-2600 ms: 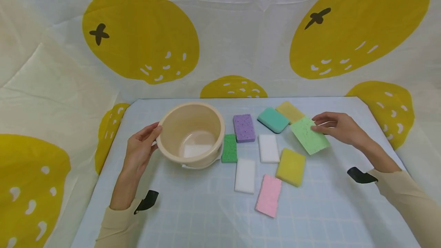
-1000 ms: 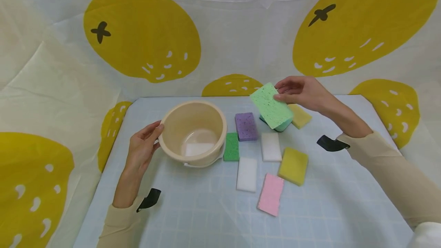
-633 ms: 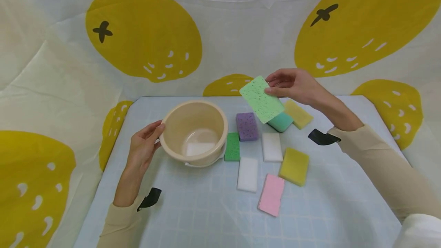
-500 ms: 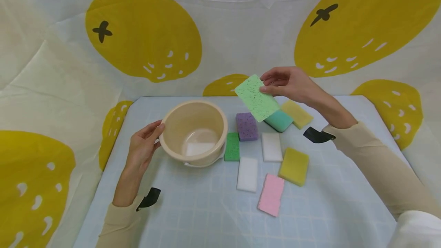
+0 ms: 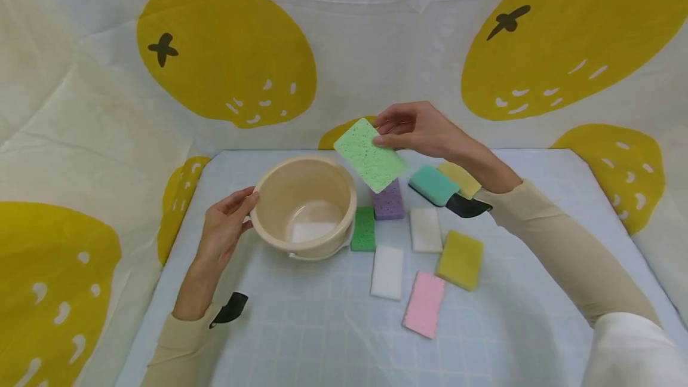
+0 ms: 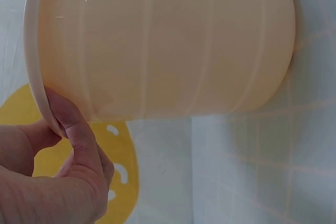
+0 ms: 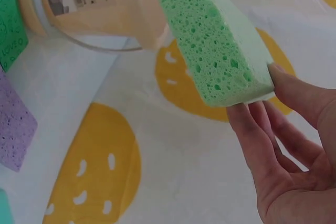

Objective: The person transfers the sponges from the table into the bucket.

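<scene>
My right hand [image 5: 416, 127] pinches a light green sponge [image 5: 369, 157] between thumb and fingers, held up above the table just right of the bucket. Seen from the right wrist, the sponge [image 7: 215, 45] shows its porous side and hangs tilted beyond the fingertips. A beige bucket [image 5: 303, 163] stands upright at the table's left, its mouth facing up and its thin white handle lowered along the front. With thumb and fingers, my left hand [image 5: 227, 220] grips the bucket's left rim; the left wrist view shows that pinch on the rim [image 6: 34, 72].
Right of the bucket lie a green sponge [image 5: 363, 229], a purple sponge [image 5: 389, 203], a teal sponge [image 5: 433, 185] and a pale yellow one [image 5: 460, 179]. Nearer are two white sponges [image 5: 387, 272], a yellow sponge [image 5: 460, 260] and a pink sponge [image 5: 424, 304]. A fruit-patterned cloth hangs behind.
My right hand has lifted the light green sponge from the right side of the table and carried it leftward, close to the bucket. The left hand keeps its grip on the rim.
</scene>
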`<state>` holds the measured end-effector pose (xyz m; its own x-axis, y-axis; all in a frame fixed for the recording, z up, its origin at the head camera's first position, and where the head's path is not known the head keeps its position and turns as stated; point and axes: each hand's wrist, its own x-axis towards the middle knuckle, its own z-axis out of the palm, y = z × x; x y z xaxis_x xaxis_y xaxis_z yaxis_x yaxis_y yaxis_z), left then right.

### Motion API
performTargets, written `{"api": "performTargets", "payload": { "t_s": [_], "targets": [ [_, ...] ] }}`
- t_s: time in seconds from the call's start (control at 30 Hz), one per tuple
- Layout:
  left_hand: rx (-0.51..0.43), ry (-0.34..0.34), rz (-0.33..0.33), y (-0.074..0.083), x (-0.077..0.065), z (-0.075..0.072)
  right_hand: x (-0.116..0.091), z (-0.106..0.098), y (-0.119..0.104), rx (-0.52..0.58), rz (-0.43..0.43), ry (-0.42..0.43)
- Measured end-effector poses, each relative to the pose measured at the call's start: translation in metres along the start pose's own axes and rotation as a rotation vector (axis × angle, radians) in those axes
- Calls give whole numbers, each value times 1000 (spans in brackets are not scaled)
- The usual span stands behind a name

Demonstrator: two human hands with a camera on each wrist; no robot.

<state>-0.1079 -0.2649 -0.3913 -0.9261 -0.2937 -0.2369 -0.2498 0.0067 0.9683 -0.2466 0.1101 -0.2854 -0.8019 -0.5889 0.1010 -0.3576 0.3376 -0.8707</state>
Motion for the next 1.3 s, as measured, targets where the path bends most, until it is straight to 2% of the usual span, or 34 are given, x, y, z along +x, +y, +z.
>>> {"api": "performTargets", "payload": {
  "t_s": [0.3,0.77,1.0,1.3],
  "targets": [
    [28,-4,25,-2,0,1,26,26,-5,-6,-56,-61],
    [73,21,-9,1,-3,-1,52,73,-6,-32,-83,-158],
    [47,24,-15,1,-1,-1,62,94,-1,-96,-96,-179],
    [62,28,-20,1,1,-1,71,121,8,-190,-191,-216]
  ]
}}
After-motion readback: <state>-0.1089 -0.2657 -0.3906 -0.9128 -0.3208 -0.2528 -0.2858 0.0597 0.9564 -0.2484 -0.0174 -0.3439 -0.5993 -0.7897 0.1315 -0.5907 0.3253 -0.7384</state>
